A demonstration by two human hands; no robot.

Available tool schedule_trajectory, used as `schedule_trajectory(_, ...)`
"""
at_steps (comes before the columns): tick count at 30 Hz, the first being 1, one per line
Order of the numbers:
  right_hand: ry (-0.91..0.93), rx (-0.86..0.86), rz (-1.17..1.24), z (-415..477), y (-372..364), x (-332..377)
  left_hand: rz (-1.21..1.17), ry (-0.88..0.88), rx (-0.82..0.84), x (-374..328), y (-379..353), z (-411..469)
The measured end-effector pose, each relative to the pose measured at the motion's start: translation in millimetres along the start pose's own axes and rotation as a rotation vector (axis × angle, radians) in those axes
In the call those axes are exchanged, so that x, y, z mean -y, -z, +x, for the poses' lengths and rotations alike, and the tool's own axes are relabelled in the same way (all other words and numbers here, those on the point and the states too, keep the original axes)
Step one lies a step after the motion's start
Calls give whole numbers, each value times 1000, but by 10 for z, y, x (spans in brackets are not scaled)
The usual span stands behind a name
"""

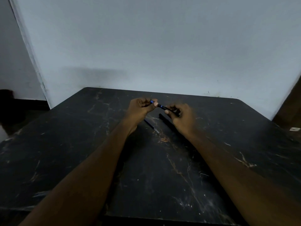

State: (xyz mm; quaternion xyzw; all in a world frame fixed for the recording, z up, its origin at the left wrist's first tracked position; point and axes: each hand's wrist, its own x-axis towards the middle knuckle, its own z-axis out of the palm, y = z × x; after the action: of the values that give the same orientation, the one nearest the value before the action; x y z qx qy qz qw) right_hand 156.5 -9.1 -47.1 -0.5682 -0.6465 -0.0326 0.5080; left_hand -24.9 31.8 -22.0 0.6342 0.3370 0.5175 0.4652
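Observation:
Both hands hold a dark pen part with blue rings (160,106) above the black marble table (81,144). My left hand (141,107) pinches its left, blue-tipped end between thumb and fingers. My right hand (180,117) grips its right, black end with curled fingers. On the table below lies a thin pen refill (151,126), slanting toward the near right. A black pen tube (165,120) lies beside it, partly hidden under my right hand.
A pale wall stands right behind the table's far edge. A brown panel (288,111) rises at the right, with a small white object (295,129) near that table edge. A dark shape (9,110) sits low at the left, off the table.

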Motion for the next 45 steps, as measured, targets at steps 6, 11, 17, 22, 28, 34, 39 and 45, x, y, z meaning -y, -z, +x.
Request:
schedule_trajectory(6,12,24,16,-15,7,10,-15,-13,14,6,2,-15)
schedule_trajectory(11,9,-2,52,-4,17,10,-17,-50,-58,-36,-31,-19)
schedule_trajectory(17,-19,27,64,-33,28,65,38,-62,-82,-30,-8,-51)
schedule_trajectory(22,-11,46,86,-32,49,94,-10,-68,-39,-57,9,-62)
schedule_trajectory(28,-32,53,92,-32,48,68,-50,-46,-38,-91,9,-57)
schedule_trajectory(34,-21,43,68,-24,34,75,116,-27,-109,-68,8,-35)
schedule_trajectory(39,-21,41,79,-29,42,80,98,-71,-78,-51,27,-49)
schedule_trajectory(45,-4,53,87,-43,49,79,-3,-63,1,-49,33,-54)
